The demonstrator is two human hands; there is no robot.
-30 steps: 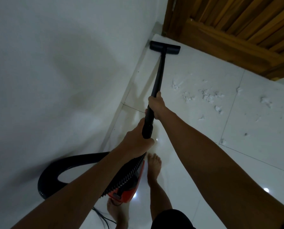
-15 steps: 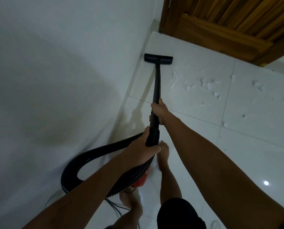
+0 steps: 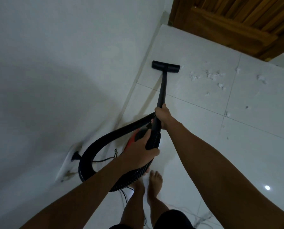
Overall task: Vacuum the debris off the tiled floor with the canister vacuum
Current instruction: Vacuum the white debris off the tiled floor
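A: Two hands on the tool, head view only. Right hand (image 3: 162,116) wrapped tight round the black wand (image 3: 162,90), high on the shaft. Left hand (image 3: 142,152) clamped round the ribbed hose (image 3: 152,139) cuff just below, at 7 o'clock from the right.

B: Floor head?

A: Floor head (image 3: 166,66) flat on the tiled floor (image 3: 204,146), close beside the white wall (image 3: 55,63), at 12 o'clock from the grip. Red canister (image 3: 138,135) half hidden behind the left hand; hose looped out toward 8 o'clock.

B: Debris relative to the grip?

A: White debris (image 3: 211,76) scattered at 1 to 2 o'clock from the right hand, starting just right of the head and running toward the frame's right edge. Apart from the nozzle, not under it. Wooden door (image 3: 237,22) beyond, at 1 o'clock.

B: Technique for this stroke?

A: Judgement only: swing head toward 2 o'clock, keep it flat on the tile, slow overlapping passes. Light flakes likely to scatter under a fast push. Watch cord (image 3: 123,195) near the bare feet (image 3: 155,179).
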